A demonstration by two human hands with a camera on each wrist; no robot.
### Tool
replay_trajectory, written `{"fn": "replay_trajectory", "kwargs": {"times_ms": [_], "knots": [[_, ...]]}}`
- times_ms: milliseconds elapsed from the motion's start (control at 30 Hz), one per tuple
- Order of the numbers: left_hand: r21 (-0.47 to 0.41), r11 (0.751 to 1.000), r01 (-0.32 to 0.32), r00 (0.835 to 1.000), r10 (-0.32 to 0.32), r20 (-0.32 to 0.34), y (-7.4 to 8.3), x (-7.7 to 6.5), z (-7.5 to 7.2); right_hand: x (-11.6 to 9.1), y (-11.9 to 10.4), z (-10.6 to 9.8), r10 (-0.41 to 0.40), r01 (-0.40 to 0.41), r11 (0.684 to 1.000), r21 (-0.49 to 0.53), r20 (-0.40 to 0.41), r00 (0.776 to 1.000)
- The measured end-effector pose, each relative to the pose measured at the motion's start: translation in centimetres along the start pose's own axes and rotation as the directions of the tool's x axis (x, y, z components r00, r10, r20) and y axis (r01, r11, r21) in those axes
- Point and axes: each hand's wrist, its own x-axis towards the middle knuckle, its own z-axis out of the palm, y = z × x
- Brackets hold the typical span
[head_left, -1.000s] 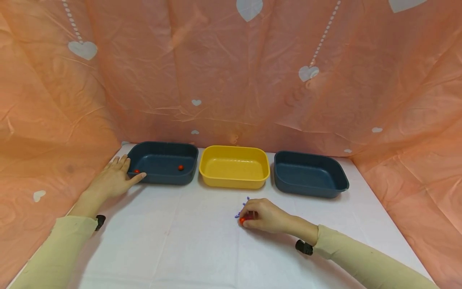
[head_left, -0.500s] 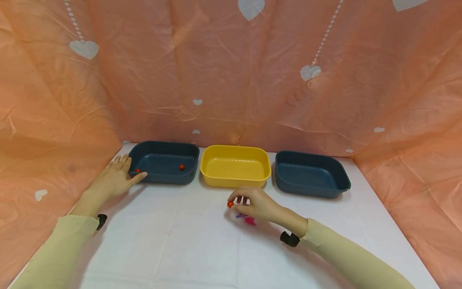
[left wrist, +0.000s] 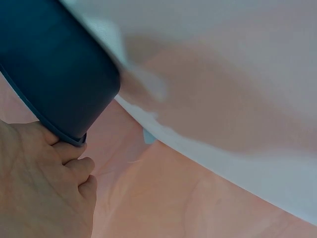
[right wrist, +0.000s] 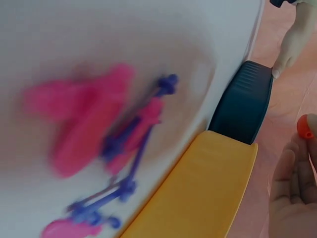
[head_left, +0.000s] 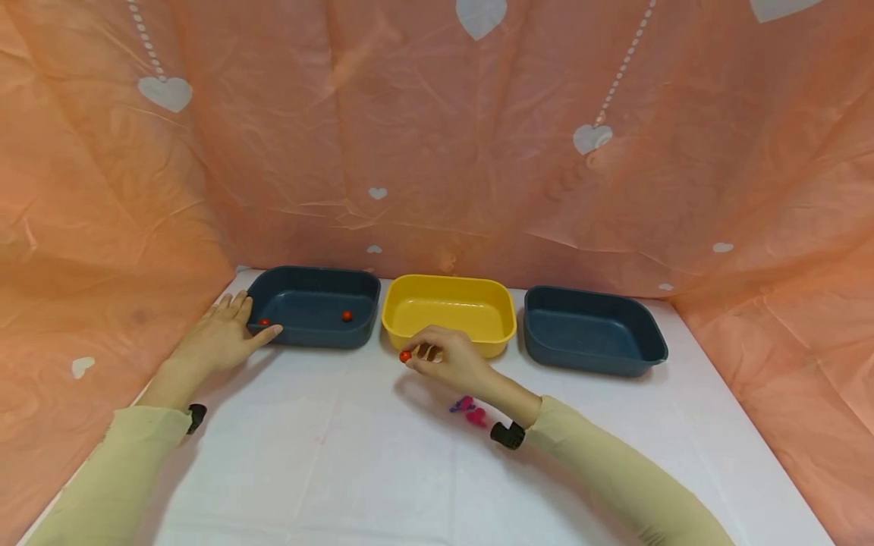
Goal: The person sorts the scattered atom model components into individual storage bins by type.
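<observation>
In the head view my right hand (head_left: pixel 452 359) pinches a small red bead (head_left: pixel 405 356) between thumb and fingertips, raised at the front left of the yellow bin. The right wrist view shows the red bead (right wrist: pixel 303 127) with a small dark hole in it. My left hand (head_left: pixel 220 334) rests on the front left corner of the left dark blue bin (head_left: pixel 321 337), thumb along its front rim. Inside that bin lie two red beads, one near the right end (head_left: pixel 347 315) and one by the front left corner (head_left: pixel 265 322).
The yellow bin (head_left: pixel 447 280) stands in the middle, with another dark blue bin (head_left: pixel 592 356) to its right. Pink and purple plastic pieces (head_left: pixel 471 411) lie on the white cloth below my right wrist. An orange curtain (head_left: pixel 437 152) hangs behind the bins.
My right hand has lifted the red bead off the cloth and carried it up and left, uncovering the pink and purple pieces. My left hand has stayed at the bin's corner.
</observation>
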Motion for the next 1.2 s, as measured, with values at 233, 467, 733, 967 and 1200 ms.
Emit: {"fn": "replay_trajectory", "kwargs": {"times_ms": [233,467,733,967,1200], "knots": [[0.002,1.0,-0.002,1.0,0.002,0.003,0.1,0.0,0.0,2.6,-0.3,1.5,0.028,-0.027,0.999,0.026,-0.029,0.999],[0.004,1.0,-0.006,1.0,0.006,-0.005,0.2,0.0,-0.1,5.0,-0.3,2.8,0.026,-0.025,0.999,0.027,-0.042,0.999],[0.004,1.0,0.005,1.0,-0.005,-0.008,0.0,-0.2,0.0,7.5,0.1,4.1,0.106,-0.105,0.994,0.013,-0.031,0.994],[0.007,1.0,0.005,1.0,-0.005,-0.014,0.1,-0.2,0.1,9.3,0.5,4.8,0.196,-0.196,0.98,-0.024,-0.003,0.981],[0.013,1.0,-0.002,1.0,0.002,-0.019,0.3,-0.3,-0.1,10.4,0.8,5.1,0.235,-0.233,0.971,-0.051,0.029,0.972]]}}
